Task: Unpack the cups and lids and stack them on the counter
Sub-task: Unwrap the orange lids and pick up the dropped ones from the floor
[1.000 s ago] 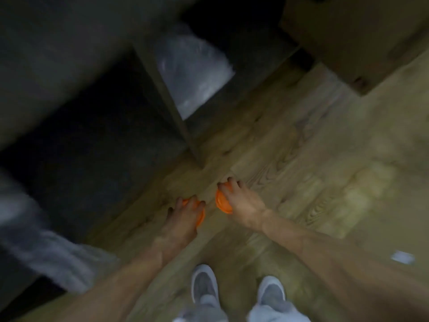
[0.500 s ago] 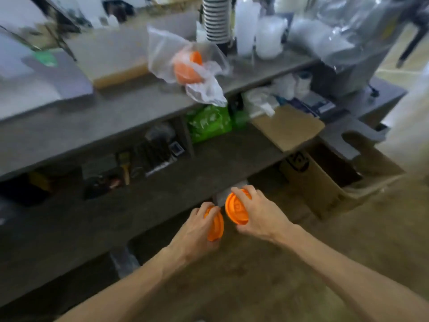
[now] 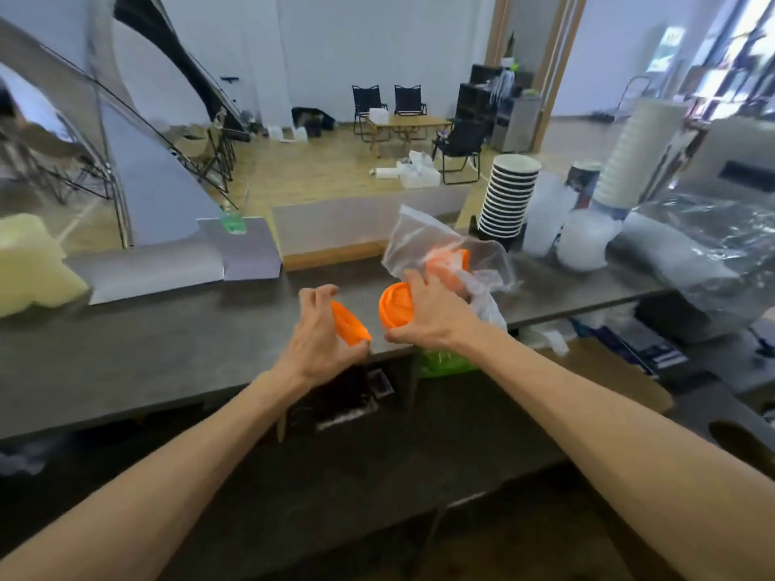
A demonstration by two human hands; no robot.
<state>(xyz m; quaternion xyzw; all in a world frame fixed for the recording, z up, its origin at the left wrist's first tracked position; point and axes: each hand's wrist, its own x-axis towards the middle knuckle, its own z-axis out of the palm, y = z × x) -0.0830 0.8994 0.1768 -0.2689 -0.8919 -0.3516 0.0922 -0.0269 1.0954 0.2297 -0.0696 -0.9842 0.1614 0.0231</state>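
My left hand [image 3: 316, 337] grips an orange lid [image 3: 348, 322] edge-on above the grey counter [image 3: 167, 341]. My right hand [image 3: 427, 314] holds a second orange lid [image 3: 394, 306] with its top facing me, just right of the first. Behind my right hand a clear plastic bag [image 3: 423, 241] lies on the counter with more orange lids [image 3: 448, 264] inside. A stack of black-and-white striped paper cups [image 3: 509, 195] stands at the back right, with a tall stack of white cups [image 3: 639, 155] and clear plastic cups [image 3: 545, 215] beside it.
A crumpled clear plastic wrap [image 3: 713, 253] covers the counter's right end. White and grey boards [image 3: 176, 262] and a pale yellow block [image 3: 29, 266] stand at the back left. Shelves under the counter hold a green bag [image 3: 444, 362] and a cardboard sheet [image 3: 608, 375].
Both hands rose from the floor to counter height, each carrying an orange lid. The view swung up from the floor to the counter and room.
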